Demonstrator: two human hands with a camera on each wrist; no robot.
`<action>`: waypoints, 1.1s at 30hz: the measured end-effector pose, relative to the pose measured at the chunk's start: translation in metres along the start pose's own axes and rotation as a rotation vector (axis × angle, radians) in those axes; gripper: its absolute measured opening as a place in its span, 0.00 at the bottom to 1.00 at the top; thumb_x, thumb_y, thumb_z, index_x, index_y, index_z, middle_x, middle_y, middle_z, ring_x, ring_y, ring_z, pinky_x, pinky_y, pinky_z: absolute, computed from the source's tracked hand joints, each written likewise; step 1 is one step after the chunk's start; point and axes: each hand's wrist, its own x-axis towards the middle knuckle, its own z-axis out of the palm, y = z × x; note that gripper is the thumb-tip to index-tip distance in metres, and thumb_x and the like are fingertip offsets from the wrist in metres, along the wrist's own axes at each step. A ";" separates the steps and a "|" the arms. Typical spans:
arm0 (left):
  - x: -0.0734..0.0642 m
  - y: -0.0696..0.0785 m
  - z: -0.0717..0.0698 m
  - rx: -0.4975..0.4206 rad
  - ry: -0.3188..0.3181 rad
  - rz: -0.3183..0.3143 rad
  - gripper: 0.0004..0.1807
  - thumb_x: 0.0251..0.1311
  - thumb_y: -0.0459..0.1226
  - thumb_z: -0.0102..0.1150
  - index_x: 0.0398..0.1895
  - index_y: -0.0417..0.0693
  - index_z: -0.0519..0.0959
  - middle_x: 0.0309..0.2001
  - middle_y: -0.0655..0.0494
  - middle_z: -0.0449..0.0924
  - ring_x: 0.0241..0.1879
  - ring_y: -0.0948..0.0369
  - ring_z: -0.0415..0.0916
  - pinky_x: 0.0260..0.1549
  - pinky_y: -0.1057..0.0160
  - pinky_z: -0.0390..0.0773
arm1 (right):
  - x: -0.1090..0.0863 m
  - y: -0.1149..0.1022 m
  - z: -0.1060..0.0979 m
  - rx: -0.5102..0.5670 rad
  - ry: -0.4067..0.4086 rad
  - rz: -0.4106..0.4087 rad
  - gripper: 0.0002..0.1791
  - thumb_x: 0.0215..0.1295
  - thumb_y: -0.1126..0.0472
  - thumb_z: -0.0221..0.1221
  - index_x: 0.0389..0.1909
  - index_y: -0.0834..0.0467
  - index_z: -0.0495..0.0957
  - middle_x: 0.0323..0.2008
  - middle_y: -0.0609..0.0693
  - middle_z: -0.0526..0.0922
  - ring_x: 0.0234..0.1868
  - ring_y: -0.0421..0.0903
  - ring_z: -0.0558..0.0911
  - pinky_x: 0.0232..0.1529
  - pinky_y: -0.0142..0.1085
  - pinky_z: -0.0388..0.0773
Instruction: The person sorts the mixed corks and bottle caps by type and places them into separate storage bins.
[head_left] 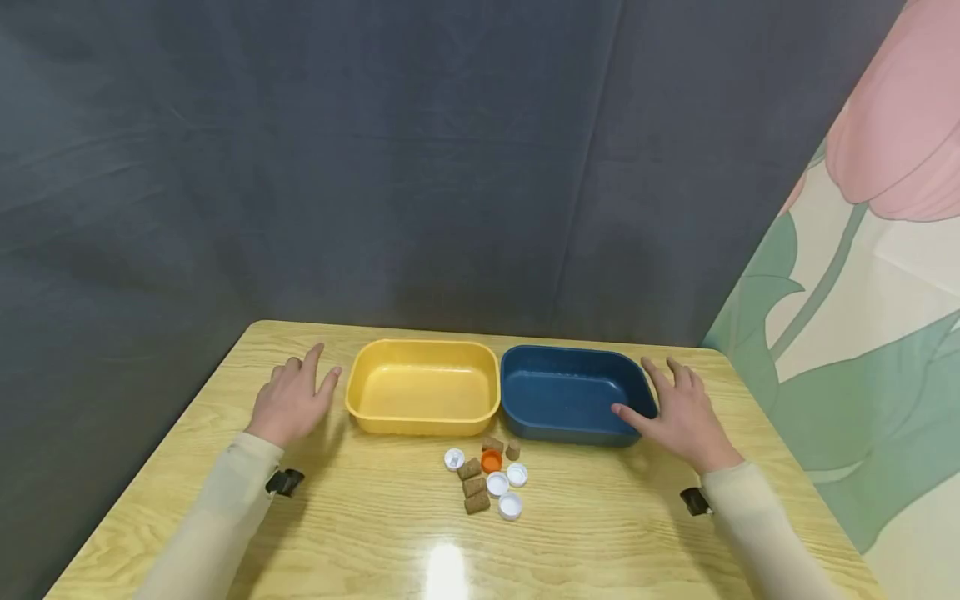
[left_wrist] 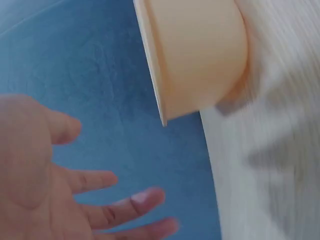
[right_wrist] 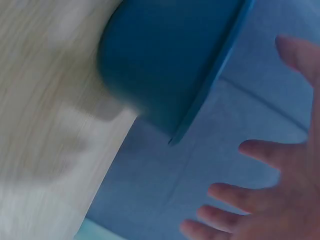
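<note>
To the left of a yellow plastic bin, my left hand hovers with fingers spread and holds nothing. The left wrist view shows a gap between its fingers and the bin. A dark blue bin stands beside the yellow one. Near its right end is my right hand, fingers apart and holding nothing. In the head view its thumb overlaps the blue rim, while the right wrist view shows the hand apart from the bin. No objects show inside either bin.
In front of the bins lie several brown corks, several white bottle caps and one orange cap, loosely clustered on the wooden table. A dark cloth hangs behind the table, and a floral curtain is at right.
</note>
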 end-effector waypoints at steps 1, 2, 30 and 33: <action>0.000 0.001 0.001 -0.026 -0.011 -0.003 0.36 0.78 0.53 0.35 0.76 0.36 0.56 0.54 0.27 0.73 0.53 0.33 0.71 0.42 0.34 0.74 | -0.001 -0.004 0.001 0.018 0.031 -0.018 0.50 0.59 0.35 0.65 0.72 0.65 0.65 0.67 0.78 0.58 0.64 0.79 0.59 0.59 0.72 0.57; 0.000 0.001 0.002 -0.053 -0.022 -0.004 0.35 0.78 0.51 0.35 0.76 0.35 0.56 0.51 0.30 0.76 0.49 0.35 0.75 0.39 0.36 0.76 | -0.003 -0.008 0.001 0.031 0.061 -0.037 0.47 0.59 0.38 0.66 0.69 0.66 0.68 0.65 0.77 0.62 0.62 0.77 0.63 0.57 0.70 0.60; -0.001 0.010 0.037 -0.210 -0.220 0.045 0.31 0.75 0.33 0.31 0.77 0.29 0.45 0.68 0.29 0.64 0.33 0.53 0.76 0.36 0.53 0.74 | -0.026 -0.104 0.081 0.422 -0.406 -0.321 0.16 0.56 0.56 0.73 0.44 0.58 0.84 0.19 0.36 0.73 0.20 0.30 0.69 0.25 0.28 0.70; -0.001 0.010 0.037 -0.220 -0.218 0.061 0.31 0.75 0.32 0.30 0.77 0.26 0.45 0.70 0.28 0.61 0.53 0.44 0.77 0.53 0.46 0.74 | -0.025 -0.109 0.084 0.423 -0.390 -0.350 0.12 0.56 0.58 0.72 0.40 0.54 0.84 0.19 0.37 0.71 0.21 0.30 0.67 0.23 0.27 0.66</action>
